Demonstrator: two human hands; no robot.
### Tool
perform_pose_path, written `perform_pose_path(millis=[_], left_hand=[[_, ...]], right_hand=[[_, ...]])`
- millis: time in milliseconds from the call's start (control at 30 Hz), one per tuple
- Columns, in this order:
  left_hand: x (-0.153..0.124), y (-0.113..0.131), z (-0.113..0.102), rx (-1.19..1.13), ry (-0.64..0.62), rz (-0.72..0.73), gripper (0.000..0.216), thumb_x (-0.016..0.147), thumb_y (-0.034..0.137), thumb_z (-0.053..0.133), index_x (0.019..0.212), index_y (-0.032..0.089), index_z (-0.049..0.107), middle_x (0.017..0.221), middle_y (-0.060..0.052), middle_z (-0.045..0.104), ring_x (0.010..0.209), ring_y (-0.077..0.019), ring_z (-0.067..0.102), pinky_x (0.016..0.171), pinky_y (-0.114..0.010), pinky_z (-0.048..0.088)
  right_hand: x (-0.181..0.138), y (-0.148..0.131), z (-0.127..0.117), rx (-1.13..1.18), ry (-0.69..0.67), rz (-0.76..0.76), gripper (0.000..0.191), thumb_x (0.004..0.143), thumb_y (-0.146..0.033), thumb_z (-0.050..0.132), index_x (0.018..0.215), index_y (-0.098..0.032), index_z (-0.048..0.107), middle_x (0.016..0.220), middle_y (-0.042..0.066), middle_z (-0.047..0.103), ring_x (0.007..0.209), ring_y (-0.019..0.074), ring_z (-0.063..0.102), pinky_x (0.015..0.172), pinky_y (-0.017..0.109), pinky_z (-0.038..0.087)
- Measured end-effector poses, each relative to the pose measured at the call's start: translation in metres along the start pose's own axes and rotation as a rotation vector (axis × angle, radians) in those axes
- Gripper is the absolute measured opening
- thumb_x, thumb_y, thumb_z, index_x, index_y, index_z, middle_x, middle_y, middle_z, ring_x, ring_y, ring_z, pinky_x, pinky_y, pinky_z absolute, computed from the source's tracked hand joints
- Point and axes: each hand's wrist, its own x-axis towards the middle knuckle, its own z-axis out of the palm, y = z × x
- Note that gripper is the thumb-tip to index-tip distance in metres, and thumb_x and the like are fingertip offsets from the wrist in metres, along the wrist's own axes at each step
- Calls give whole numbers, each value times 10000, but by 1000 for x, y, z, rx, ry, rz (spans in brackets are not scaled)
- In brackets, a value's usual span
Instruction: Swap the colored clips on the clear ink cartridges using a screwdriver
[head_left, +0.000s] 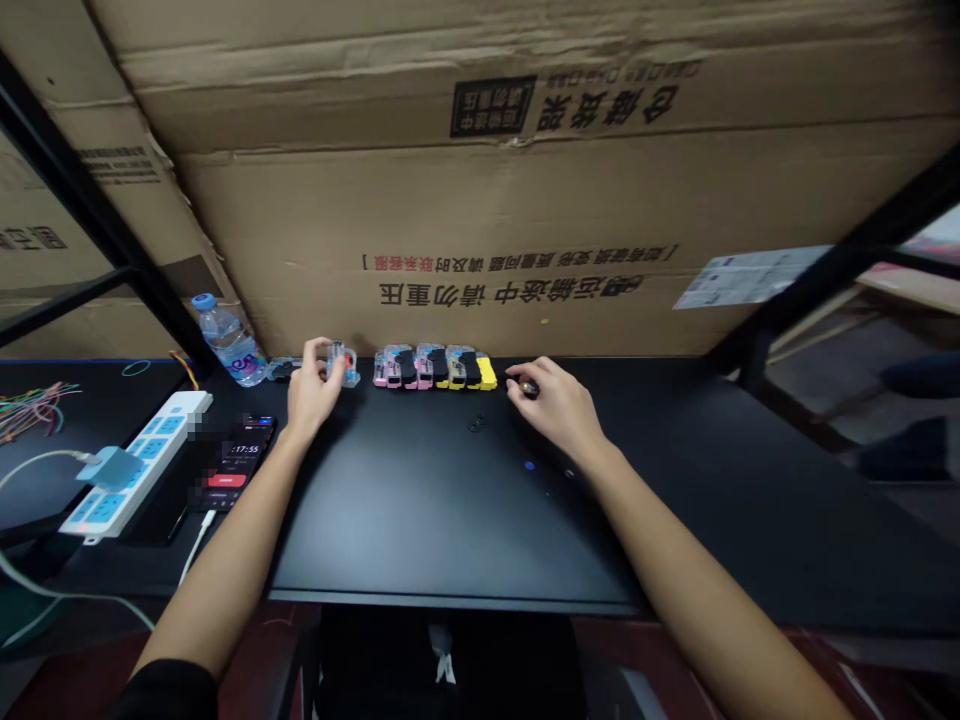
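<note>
My left hand [315, 385] is closed around a small clear plastic piece with a red part [341, 365] at the back of the black table [450, 510]. Just to its right runs a row of small pink, black and yellow pieces [435, 368] lined up against the cardboard. My right hand [551, 405] rests past the row's yellow end, fingers pinched on a small dark round item [529, 387]. Two tiny dark bits [475, 424] lie on the table between my hands.
A large cardboard box [525, 200] walls off the table's back. At left stand a water bottle [229, 340], a white power strip [135, 460] and a lit phone on a cable [236, 462]. Coloured wires [30, 408] lie far left. Black frame bars cross both sides.
</note>
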Motion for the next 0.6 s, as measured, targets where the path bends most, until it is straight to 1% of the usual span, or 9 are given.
perform_pose_path(millis=[67, 167, 300, 467, 533, 600], left_hand=[[3, -8, 0, 137, -51, -75, 406, 969, 454, 618, 1306, 232, 574, 777, -9, 741, 803, -260, 732, 696, -291, 445], [8, -20, 9, 244, -172, -106, 372, 978, 498, 598, 1252, 249, 561, 868, -38, 779, 928, -303, 757, 729, -307, 459], [14, -34, 21, 350, -274, -60, 314, 1019, 527, 520, 1162, 252, 568, 911, -75, 790, 944, -321, 764, 758, -334, 482], [15, -39, 24, 572, -252, 54, 371, 1046, 543, 458, 1090, 205, 604, 991, -162, 787, 1000, -365, 757, 861, -403, 500], [13, -39, 23, 610, -236, 64, 407, 1058, 558, 433, 1060, 196, 620, 987, -167, 782, 995, -367, 751, 876, -419, 497], [12, -36, 21, 599, -199, 92, 415, 1070, 556, 423, 1037, 196, 628, 967, -154, 775, 986, -350, 739, 893, -423, 491]], right_hand=[[4, 10, -6, -42, -73, 68, 270, 939, -355, 664, 1173, -269, 768, 1156, 73, 744, 978, 266, 744, 722, 318, 530], [7, 20, -7, -63, -171, 128, 348, 918, -369, 697, 1249, -270, 739, 1236, 84, 743, 1044, 288, 741, 769, 341, 551], [8, 31, 4, -56, -206, 176, 338, 927, -372, 686, 1248, -274, 730, 1204, 78, 783, 1066, 296, 742, 771, 348, 545], [10, 41, 13, -26, -165, 242, 366, 919, -438, 683, 1246, -280, 729, 1095, 65, 820, 1025, 301, 760, 745, 347, 527], [10, 44, 14, -11, -159, 253, 355, 933, -473, 662, 1213, -271, 744, 1049, 72, 824, 1014, 304, 763, 739, 346, 524], [11, 44, 15, -15, -158, 259, 349, 941, -491, 647, 1188, -268, 752, 1039, 75, 825, 1012, 307, 764, 734, 348, 521]])
